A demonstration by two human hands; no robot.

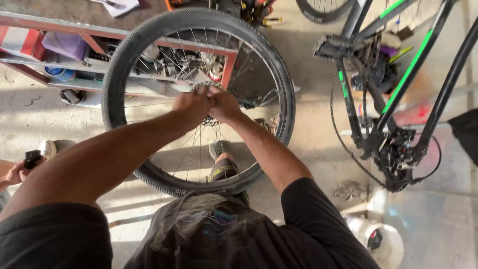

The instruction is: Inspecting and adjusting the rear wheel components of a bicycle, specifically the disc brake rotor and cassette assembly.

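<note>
Concrete floor [308, 149], dusty, sunlit patches. Red metal shelf rack [74, 32] top left: purple box [67, 45], blue-white tin [59, 73]. White bucket [383, 239] bottom right. Black-green bike frame [398, 84] at right. Bike wheel [199, 99] upright, centre; left hand [191, 105] and right hand [225, 104] meet at hub, fingers pinched shut on cassette [209, 119].

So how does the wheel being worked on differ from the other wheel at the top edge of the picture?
The near wheel shows whole, off any bike, upright before the person, with the left hand and right hand together at its hub. The far wheel shows only as a cropped arc by the black and green bike frame, with no hand on it. Both have dark tyres and thin spokes.
</note>
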